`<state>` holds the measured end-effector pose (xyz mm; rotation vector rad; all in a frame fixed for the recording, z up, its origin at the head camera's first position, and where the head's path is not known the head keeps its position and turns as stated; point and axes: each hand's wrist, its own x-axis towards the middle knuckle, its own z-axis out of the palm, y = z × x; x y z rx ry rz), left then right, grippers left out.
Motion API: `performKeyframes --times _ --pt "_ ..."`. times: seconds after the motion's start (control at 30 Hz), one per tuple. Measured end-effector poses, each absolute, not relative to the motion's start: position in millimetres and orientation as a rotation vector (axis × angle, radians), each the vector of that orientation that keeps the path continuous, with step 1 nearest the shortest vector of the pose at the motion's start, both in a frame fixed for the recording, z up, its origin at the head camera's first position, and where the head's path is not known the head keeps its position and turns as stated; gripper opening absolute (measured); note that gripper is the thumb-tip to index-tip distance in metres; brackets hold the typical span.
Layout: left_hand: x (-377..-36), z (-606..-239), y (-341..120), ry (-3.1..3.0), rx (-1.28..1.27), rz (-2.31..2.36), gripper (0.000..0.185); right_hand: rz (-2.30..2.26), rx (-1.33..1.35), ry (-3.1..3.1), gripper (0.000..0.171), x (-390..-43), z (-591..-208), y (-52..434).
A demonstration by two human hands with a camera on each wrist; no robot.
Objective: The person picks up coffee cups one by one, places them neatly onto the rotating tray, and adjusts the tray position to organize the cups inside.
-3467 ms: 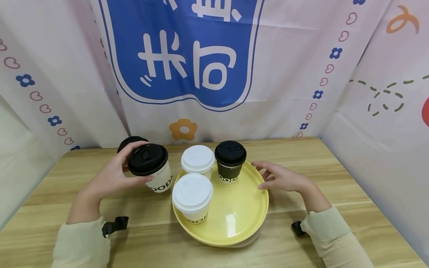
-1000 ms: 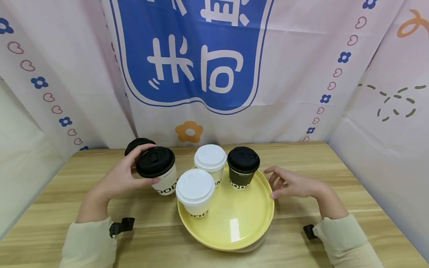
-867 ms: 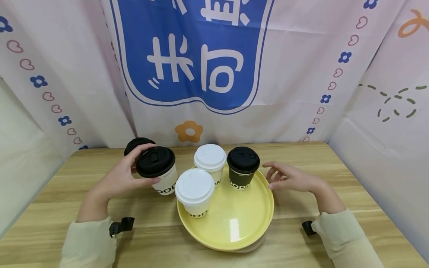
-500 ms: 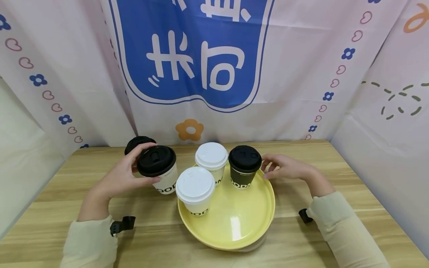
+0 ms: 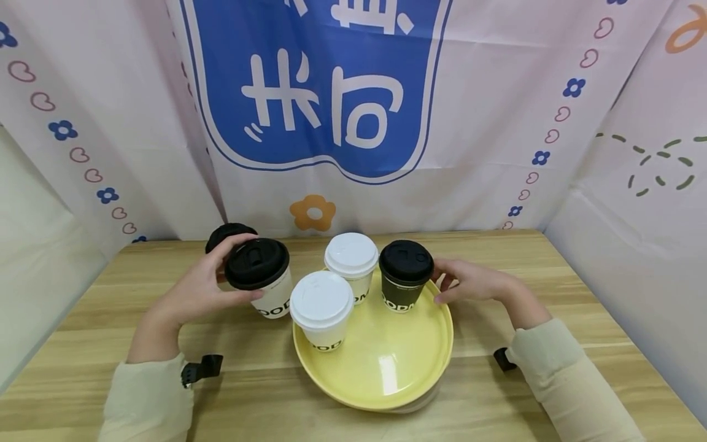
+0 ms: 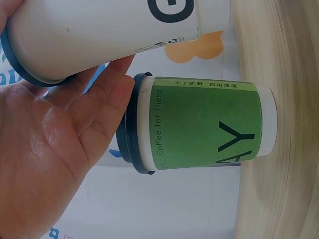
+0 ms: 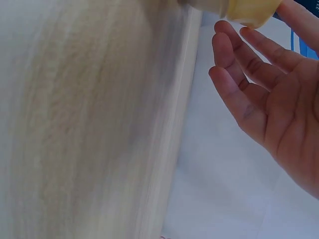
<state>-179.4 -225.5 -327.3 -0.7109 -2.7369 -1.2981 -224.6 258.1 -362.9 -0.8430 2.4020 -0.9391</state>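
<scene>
Nearest, at 6 o'clock: round pale-yellow plastic tray (image 5: 386,374) on light wooden table (image 5: 83,331), front half bare and glossy.

On tray at 9 o'clock: white paper cup with white lid (image 5: 322,310). Behind it at 11 o'clock: second white-lidded paper cup (image 5: 351,265).

At tray's 1 o'clock: black paper cup with black lid (image 5: 406,275). Right hand (image 5: 469,283) beside it at 3 o'clock, fingers loosely spread and relaxed, fingertips at cup wall and tray rim; contact with the cup not certain, nothing gripped.

Off tray at its 10 o'clock: white paper cup with black lid (image 5: 259,276), gripped by left hand (image 5: 193,294), thumb under lid rim, fingers curled round far side. Lifted or on the table: cannot tell. Wrist view: same cup (image 6: 99,35) across palm (image 6: 45,149).

Farthest, behind that hand: green-sleeved paper cup with dark lid (image 6: 199,124), upright on table, untouched.

Handling, judged: paper wall light, crushable; fill unknown. Lid snap-on, likely to pop if lifted by it. Best hold: mid-body, below rim, moderate squeeze, kept upright.
</scene>
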Motion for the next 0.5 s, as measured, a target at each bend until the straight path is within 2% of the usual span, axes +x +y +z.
performKeyframes --times 0.3,0.5 --pt "-179 -328 -226 -2.723 -0.722 -1.303 0.084 -0.919 -0.839 2.432 0.046 -211 -361 263" --pt "-179 -328 -227 -2.715 -0.724 -1.313 0.084 -0.935 -0.819 2.429 0.051 -203 -360 263"
